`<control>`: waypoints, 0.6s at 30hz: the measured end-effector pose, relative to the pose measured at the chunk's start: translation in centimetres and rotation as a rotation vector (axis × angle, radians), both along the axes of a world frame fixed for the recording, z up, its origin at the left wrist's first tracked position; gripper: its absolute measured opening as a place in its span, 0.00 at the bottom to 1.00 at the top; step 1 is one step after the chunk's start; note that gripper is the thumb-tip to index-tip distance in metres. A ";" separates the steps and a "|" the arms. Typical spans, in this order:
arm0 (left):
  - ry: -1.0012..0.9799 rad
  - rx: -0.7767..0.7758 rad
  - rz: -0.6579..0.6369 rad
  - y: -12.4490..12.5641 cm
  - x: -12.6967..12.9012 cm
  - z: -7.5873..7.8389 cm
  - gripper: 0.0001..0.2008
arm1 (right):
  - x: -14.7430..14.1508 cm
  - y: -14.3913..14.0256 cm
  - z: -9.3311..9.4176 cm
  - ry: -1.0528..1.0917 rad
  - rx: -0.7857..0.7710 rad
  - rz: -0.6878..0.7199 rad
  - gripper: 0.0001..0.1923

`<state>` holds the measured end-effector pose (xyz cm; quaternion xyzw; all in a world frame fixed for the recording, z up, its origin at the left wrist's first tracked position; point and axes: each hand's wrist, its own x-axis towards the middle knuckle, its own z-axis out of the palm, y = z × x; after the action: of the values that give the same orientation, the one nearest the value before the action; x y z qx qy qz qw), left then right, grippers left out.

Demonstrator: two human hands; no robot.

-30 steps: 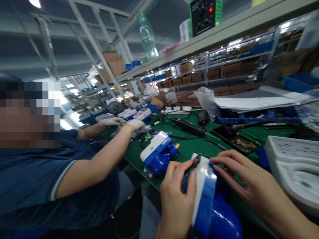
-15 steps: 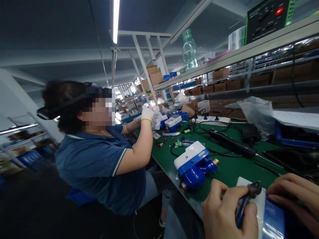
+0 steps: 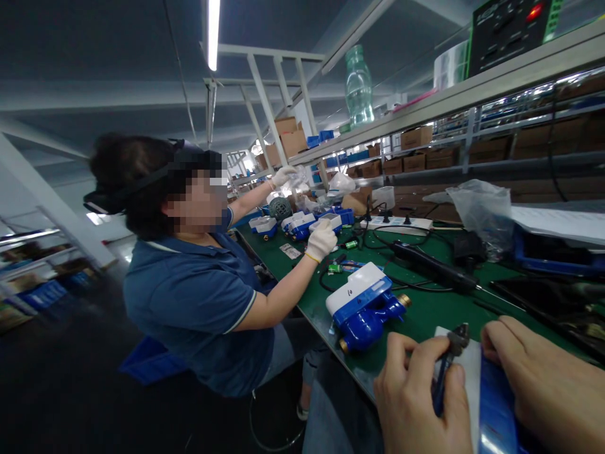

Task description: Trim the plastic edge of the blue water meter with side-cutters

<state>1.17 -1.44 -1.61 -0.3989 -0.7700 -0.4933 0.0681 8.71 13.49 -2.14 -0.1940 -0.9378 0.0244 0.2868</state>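
Note:
At the lower right, my left hand (image 3: 418, 400) is closed around a pair of cutting pliers (image 3: 457, 340) with dark jaws and a blue handle. Its fingers rest against a white-and-blue water meter (image 3: 494, 410), partly hidden by both hands. My right hand (image 3: 543, 378) has its fingers curled over the far edge of this meter, gripping it; the fingertips are hidden. Left of my hands, a second water meter (image 3: 366, 325) lies on the green bench, with a white lid, a glossy blue body and brass ends.
A co-worker (image 3: 198, 290) in white gloves sits to the left, near several more meters (image 3: 297, 224). A black electric screwdriver (image 3: 435, 268), a power strip (image 3: 399, 225), cables and a plastic bag (image 3: 486, 214) lie on the bench (image 3: 416, 318). Above runs a shelf (image 3: 425, 107) with a bottle (image 3: 359, 88).
My right hand's fingers have curled in more at the meter's edge. The co-worker's gloved hands have moved apart, one reaching back with clear plastic, one lower over the bench. The view has shifted slightly.

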 end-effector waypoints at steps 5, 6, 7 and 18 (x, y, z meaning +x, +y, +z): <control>-0.034 0.057 -0.013 -0.3 0.9 0.5 0.15 | 1.3 -0.8 2.2 -0.110 -0.209 0.074 0.11; -0.039 0.047 -0.020 -0.3 1.0 0.4 0.14 | 1.5 -0.7 2.5 -0.102 -0.254 0.083 0.11; -0.043 0.036 -0.025 -0.3 1.0 0.4 0.14 | 1.7 -0.6 2.8 -0.078 -0.304 0.088 0.10; -0.042 0.003 -0.048 -0.3 1.0 0.7 0.13 | 4.0 -1.0 7.4 0.100 -0.529 0.132 0.14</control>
<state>2.18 -1.70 -0.95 -0.4068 -0.7607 -0.5042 0.0404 12.69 12.53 5.25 -0.1990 -0.8941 0.2969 0.2699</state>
